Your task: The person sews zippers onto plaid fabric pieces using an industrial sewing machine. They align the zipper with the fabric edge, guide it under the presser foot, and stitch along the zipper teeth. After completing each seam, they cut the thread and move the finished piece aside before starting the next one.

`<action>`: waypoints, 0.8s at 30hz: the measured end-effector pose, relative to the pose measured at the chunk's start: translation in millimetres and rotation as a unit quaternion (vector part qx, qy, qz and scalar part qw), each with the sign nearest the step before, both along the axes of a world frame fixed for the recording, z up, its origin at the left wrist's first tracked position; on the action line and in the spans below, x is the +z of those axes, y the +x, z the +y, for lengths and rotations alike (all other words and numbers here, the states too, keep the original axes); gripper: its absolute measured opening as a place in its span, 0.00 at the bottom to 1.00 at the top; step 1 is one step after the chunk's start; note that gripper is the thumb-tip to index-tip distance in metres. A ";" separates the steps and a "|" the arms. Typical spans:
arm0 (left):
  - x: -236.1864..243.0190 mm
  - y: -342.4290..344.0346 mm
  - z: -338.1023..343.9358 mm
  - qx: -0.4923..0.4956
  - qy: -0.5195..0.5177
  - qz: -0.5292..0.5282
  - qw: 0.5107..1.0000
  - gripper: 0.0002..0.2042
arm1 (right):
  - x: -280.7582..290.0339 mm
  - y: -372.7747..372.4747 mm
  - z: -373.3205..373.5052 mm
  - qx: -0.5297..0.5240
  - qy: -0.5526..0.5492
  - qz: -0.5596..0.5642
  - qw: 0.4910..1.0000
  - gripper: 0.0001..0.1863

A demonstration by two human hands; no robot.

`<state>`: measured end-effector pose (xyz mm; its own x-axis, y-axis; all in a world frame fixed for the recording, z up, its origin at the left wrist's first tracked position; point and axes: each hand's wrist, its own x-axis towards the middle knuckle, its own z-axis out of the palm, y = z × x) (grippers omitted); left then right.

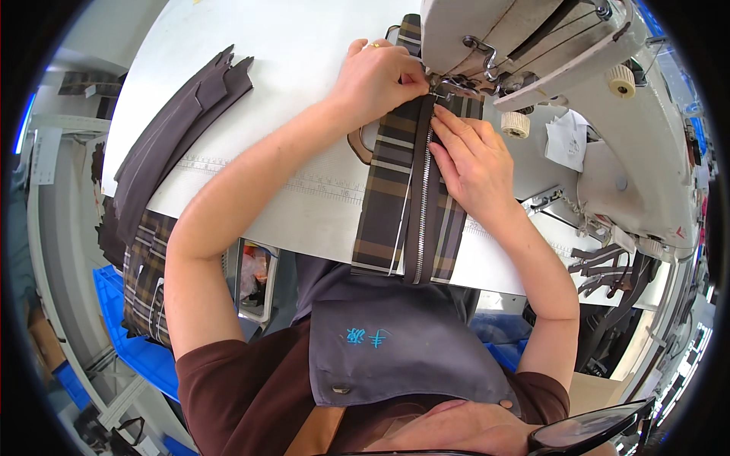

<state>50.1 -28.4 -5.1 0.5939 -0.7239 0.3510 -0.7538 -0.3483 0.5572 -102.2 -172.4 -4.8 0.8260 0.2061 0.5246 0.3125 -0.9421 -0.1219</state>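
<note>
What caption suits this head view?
Left hand at a sewing machine, right hand on a zipper over plaid cloth.

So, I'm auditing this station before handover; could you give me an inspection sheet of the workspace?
Surface: white table, ruler scale printed across it.
Job's things: zipper lying along plaid fabric, at the sewing machine.
Clutter: dark strips piled at left; more strips at right.
Left hand: fingertips near the machine head; grip unclear.
Right hand: fingers extended over zipper and fabric.
Cables: none clearly identifiable.
Surroundings: blue crate below the table's left side.
</note>
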 end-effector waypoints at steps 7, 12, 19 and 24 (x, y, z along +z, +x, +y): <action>-13.5 30.4 -15.0 -0.031 -0.017 0.002 0.999 0.07 | -0.5 -0.2 -2.2 0.002 0.000 0.002 1.000 0.16; -36.8 46.8 -37.8 -0.043 -0.062 -0.021 0.997 0.09 | 2.1 0.1 -0.7 0.003 0.006 0.008 1.000 0.16; -27.1 32.5 -30.7 0.037 -0.051 -0.074 0.995 0.08 | 2.6 0.9 -0.8 0.012 -0.005 0.007 1.000 0.17; 15.3 -11.3 51.0 0.052 0.045 -0.194 0.978 0.06 | 1.9 1.4 -0.9 0.017 -0.003 0.019 1.000 0.17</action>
<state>38.8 22.6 10.2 0.5010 -0.7047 0.5023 -0.8601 -0.4698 0.1988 -100.7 -173.3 -2.9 0.8378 0.2367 0.4919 0.3391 -0.9318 -0.1291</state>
